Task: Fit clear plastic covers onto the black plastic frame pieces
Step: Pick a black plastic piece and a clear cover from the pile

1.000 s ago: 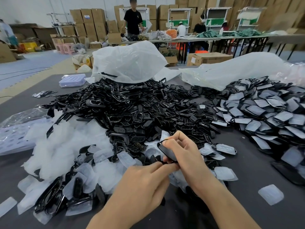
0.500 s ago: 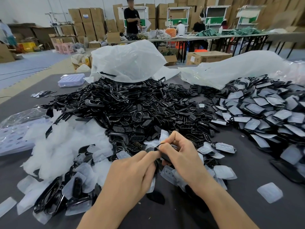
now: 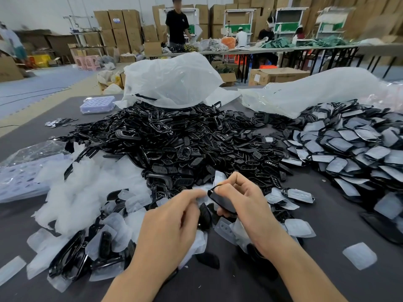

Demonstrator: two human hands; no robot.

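Observed: the right hand [image 3: 244, 199] grips one black frame piece [image 3: 221, 200] near centre, raised above the table [image 3: 327, 269], fingers curled round its edges; the left hand [image 3: 172, 223] sits just left of it, fingers loosely curved, tips at the frame's left end; whether they pinch a cover cannot be told.

Handling, as judged: the frame looks light, thin and stiff, though it may flex; its gloss suggests it is slippery; best held by the long edges, leaving the open face free.

The clear covers [image 3: 87, 188], heaped near left, appear thin, soft and very light; likely to buckle if squeezed mid-panel; take one by an edge and press in around the rim.

The heap of bare frames [image 3: 185, 140] lies beyond the hands; the covered pieces [image 3: 353, 149] lie far right; one loose cover [image 3: 359, 256] lies near right, well apart.
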